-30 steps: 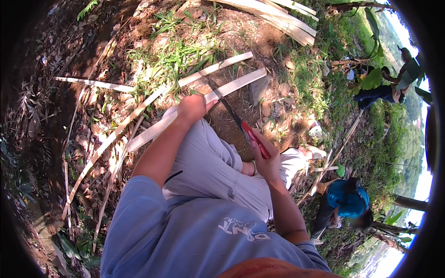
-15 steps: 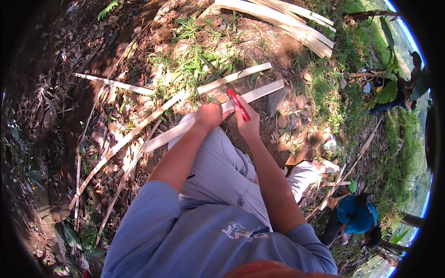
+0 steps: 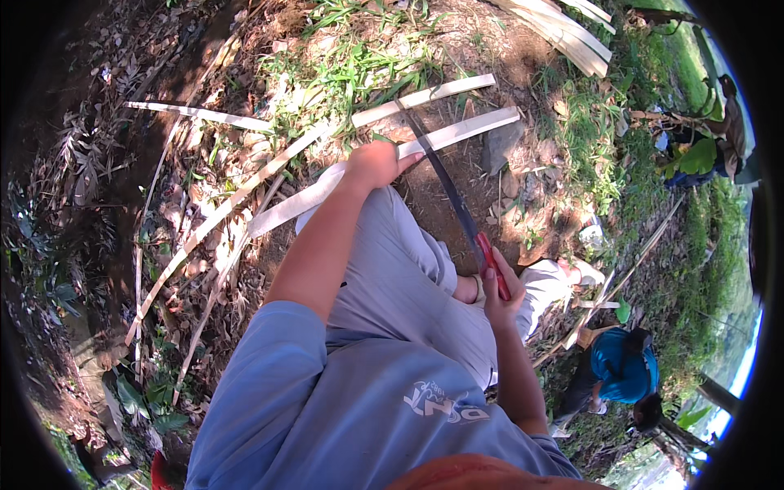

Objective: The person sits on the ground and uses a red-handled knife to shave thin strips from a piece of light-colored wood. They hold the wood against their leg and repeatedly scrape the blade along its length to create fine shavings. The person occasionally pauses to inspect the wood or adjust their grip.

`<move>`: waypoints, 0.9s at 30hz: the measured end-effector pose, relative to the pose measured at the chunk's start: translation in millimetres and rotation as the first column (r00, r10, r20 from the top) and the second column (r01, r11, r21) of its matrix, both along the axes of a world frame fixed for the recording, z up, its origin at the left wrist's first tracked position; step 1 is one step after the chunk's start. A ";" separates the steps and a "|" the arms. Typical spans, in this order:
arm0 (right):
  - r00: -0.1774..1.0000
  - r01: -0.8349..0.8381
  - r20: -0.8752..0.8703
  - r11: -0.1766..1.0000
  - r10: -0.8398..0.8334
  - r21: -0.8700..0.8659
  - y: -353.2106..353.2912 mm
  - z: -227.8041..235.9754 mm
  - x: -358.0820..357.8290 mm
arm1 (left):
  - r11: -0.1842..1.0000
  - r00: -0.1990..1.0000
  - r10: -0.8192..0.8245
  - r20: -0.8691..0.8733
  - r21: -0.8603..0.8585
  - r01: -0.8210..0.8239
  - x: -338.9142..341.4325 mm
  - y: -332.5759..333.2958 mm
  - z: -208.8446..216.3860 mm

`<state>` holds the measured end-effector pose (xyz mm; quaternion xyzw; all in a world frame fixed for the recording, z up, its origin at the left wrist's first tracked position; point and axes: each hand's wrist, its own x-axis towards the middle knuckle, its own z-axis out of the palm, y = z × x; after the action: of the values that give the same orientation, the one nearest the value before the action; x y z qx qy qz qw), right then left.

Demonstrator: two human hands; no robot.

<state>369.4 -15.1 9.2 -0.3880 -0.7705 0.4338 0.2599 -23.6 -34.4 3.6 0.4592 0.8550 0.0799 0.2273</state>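
Note:
My left hand [image 3: 374, 166] is closed around a pale wooden slat [image 3: 469, 129], which lies slantwise across my raised knee. One finger of that hand points along the slat toward the blade. In my right hand [image 3: 502, 296], drawn back beside my thigh, is the red handle of a hand saw [image 3: 452, 189] with a long, dark, slightly curved blade. The blade crosses the slat just right of my left fingers. Its teeth are too small to make out. Beyond, a second long slat [image 3: 233, 204] lies on the ground roughly parallel to the first.
A stack of pale slats [image 3: 563, 41] lies at the far right. A shorter strip [image 3: 200, 116] rests on leaves at the left. A grey stone [image 3: 500, 147] sits under the held slat's end. To the right, a person in a teal shirt [image 3: 625, 365] bends beside long poles [image 3: 653, 237].
My right hand has pulled the saw back toward my body, so more blade shows on the near side of the slat. My left hand keeps its hold. The whole view has shifted slightly.

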 end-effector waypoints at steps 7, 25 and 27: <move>0.997 0.019 0.077 0.982 -0.005 -0.185 -22.7 100.5 80.7 | 0.989 0.978 -0.037 -0.207 0.131 0.065 23.9 -6.4 -7.0; 0.997 -0.013 -0.072 0.978 -0.002 -0.208 0.0 119.1 14.0 | 0.994 0.947 0.097 -0.308 0.077 -0.077 11.1 -8.5 -14.7; 0.997 -0.003 -0.073 0.978 -0.013 -0.208 -7.8 118.1 12.0 | 0.993 0.944 0.110 -0.311 0.086 -0.087 13.3 -6.7 -12.2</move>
<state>381.5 -22.9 127.4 -0.3986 -0.7099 0.5254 0.2472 -10.3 -41.1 -8.6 0.4306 0.8988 0.0472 0.0675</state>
